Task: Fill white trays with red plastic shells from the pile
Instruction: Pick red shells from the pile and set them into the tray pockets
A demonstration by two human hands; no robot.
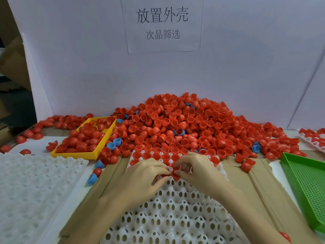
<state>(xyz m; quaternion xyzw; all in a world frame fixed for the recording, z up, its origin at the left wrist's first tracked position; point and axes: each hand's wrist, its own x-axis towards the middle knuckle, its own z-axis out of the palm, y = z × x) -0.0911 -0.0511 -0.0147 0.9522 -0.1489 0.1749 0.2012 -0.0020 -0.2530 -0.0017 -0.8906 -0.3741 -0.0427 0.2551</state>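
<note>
**Two hands seating red shells in a white tray**

Here, a person is working over a white tray full of holed cups, lying on cardboard. The left hand and right hand are meeting at the tray's far rows, fingers curled, each pinching a red shell there. The far rows are already holding shells. Just beyond the tray, the big pile of red shells is spreading against a white wall. A yellow basket is sitting left of the tray, a green basket right of it.
</note>
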